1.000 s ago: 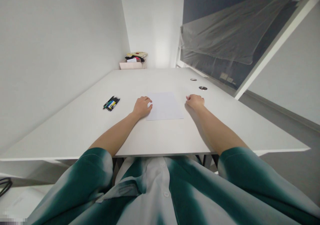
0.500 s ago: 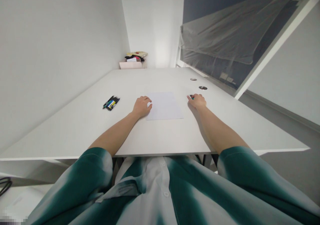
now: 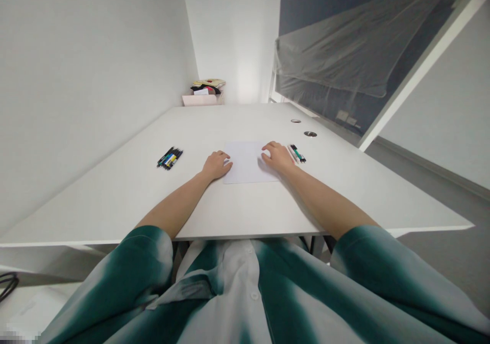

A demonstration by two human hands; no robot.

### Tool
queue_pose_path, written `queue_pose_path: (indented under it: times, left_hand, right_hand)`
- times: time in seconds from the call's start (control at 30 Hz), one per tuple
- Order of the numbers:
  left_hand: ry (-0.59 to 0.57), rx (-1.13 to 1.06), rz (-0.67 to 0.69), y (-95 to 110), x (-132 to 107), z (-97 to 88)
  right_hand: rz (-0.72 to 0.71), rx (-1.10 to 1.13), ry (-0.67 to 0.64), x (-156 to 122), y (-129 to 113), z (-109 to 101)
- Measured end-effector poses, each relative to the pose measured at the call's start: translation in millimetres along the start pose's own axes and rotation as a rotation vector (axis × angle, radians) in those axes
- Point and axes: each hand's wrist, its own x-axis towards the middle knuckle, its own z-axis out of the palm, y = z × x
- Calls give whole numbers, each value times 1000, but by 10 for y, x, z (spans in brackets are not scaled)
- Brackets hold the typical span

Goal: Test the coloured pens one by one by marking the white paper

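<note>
A white sheet of paper (image 3: 245,164) lies flat on the white table (image 3: 126,191) in front of me. My left hand (image 3: 215,164) rests on the sheet's left edge, fingers loosely curled and holding nothing. My right hand (image 3: 278,156) lies flat on the sheet's right side with its fingers spread. Just right of that hand lie a couple of pens (image 3: 296,153), one of them green and black, free on the table.
A bundle of several markers (image 3: 170,157) lies to the left on the table. Two round cable holes (image 3: 310,133) sit at the right rear. A pink box with clutter (image 3: 202,98) stands at the far end. A plastic-wrapped dark panel (image 3: 344,58) leans on the right.
My right hand let go of the pens, which now lie on the table, and moved left onto the paper. The left hand stayed put.
</note>
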Motion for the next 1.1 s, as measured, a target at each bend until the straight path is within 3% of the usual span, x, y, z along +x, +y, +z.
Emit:
queue_pose_path:
  times: [0.1,0.2,0.6,0.93,1.1]
  left_hand:
    - [-51,4,-5,-67,20,50]
    - [-57,16,-13,-110,45,87]
    - [-77,24,-29,-80,43,64]
    - [-147,0,-84,0,28,-9]
    - [-131,-3,-123,-60,51,-55]
  right_hand:
    - [-58,-29,-158,-18,-108,128]
    - [-53,0,-218,-34,-88,169]
    - [-44,25,-219,-24,-42,155]
    - [-76,-96,-202,-26,-48,165]
    - [-82,-45,-170,4,-4,210]
